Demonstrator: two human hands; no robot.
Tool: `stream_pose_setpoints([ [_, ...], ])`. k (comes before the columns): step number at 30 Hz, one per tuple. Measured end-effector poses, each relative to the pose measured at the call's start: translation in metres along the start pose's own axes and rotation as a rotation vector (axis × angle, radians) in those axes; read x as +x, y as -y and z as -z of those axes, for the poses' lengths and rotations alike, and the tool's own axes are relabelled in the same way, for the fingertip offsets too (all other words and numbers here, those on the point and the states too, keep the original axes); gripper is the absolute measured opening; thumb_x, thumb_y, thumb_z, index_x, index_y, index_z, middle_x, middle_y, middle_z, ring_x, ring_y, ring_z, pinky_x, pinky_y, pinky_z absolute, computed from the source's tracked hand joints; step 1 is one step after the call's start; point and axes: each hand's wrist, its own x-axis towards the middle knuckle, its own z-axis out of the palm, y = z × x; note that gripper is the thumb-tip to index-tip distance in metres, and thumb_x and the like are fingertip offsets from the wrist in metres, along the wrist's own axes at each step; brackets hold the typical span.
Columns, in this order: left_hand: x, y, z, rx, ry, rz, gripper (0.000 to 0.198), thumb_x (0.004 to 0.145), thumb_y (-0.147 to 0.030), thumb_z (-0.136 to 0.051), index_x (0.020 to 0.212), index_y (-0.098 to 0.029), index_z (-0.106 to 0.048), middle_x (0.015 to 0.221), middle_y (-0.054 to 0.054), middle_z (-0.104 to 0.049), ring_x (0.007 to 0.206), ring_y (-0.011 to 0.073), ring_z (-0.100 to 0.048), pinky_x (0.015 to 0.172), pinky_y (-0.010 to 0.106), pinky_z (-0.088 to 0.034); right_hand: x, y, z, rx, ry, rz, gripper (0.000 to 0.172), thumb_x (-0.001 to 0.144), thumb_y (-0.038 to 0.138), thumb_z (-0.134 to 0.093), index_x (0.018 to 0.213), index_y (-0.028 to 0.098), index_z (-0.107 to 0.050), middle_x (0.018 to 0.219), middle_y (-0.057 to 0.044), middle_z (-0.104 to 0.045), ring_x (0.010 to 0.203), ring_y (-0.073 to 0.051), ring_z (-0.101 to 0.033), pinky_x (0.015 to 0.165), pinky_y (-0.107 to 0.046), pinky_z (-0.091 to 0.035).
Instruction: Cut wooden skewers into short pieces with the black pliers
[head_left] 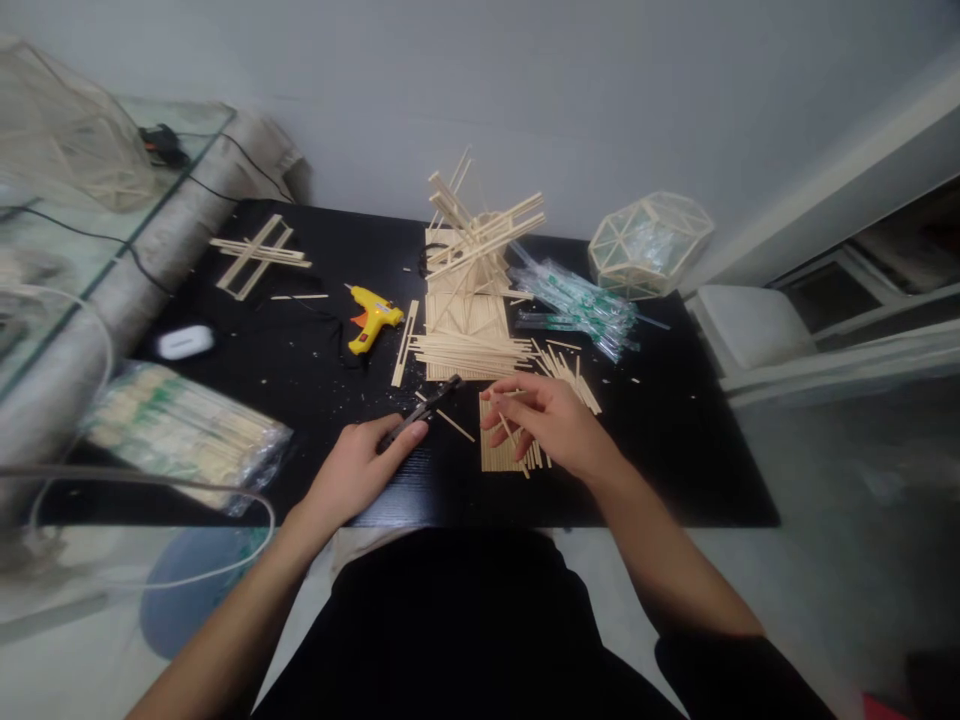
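A person's left hand [373, 455] grips a dark tool [420, 412] at the black table's [660, 450] near side; the right hand [559, 420] pinches a thin stick [508, 428] over a slatted panel [490, 455]. A light pinch might let the stick slip; the tool, pointing toward the pile [472, 350], could knock it.

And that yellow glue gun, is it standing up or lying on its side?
Lying on its side: the yellow glue gun shows its full profile, flat on the black table.
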Motion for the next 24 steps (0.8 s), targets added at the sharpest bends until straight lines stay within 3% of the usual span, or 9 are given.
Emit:
stream_pose_setpoints([
  [9, 0.003, -0.03, 0.002, 0.209, -0.121, 0.014, 0.052, 0.093, -0.071, -0.048, 0.088, -0.022, -0.062, 0.07, 0.002, -0.064, 0.065, 0.0223, -0.061, 0.064, 0.031, -0.037, -0.001, -0.003, -0.012, 0.072, 0.017, 0.002, 0.026, 0.085, 0.035, -0.078, 0.102, 0.017, -0.07, 0.081, -0.004, -0.073, 0.065, -0.017, -0.076, 0.046, -0.022, -0.058],
  [18, 0.0, -0.029, -0.009, 0.462, -0.255, -0.124, 0.048, 0.092, -0.07, -0.054, 0.094, -0.021, -0.059, 0.081, 0.006, -0.068, 0.069, 0.0225, -0.062, 0.061, 0.03, -0.036, -0.004, -0.003, -0.015, 0.055, -0.021, 0.056, 0.021, 0.081, 0.034, -0.08, 0.088, 0.017, -0.07, 0.083, -0.004, -0.073, 0.062, -0.016, -0.075, 0.039, -0.018, -0.051],
  [24, 0.0, -0.03, -0.011, 0.481, -0.252, -0.116, 0.049, 0.092, -0.071, -0.054, 0.089, -0.022, -0.058, 0.074, 0.005, -0.065, 0.062, 0.021, -0.059, 0.058, 0.03, -0.032, -0.004, -0.006, -0.015, 0.058, -0.015, 0.063, 0.018, 0.082, 0.034, -0.079, 0.086, 0.018, -0.071, 0.083, -0.004, -0.073, 0.063, -0.016, -0.074, 0.038, -0.02, -0.05],
])
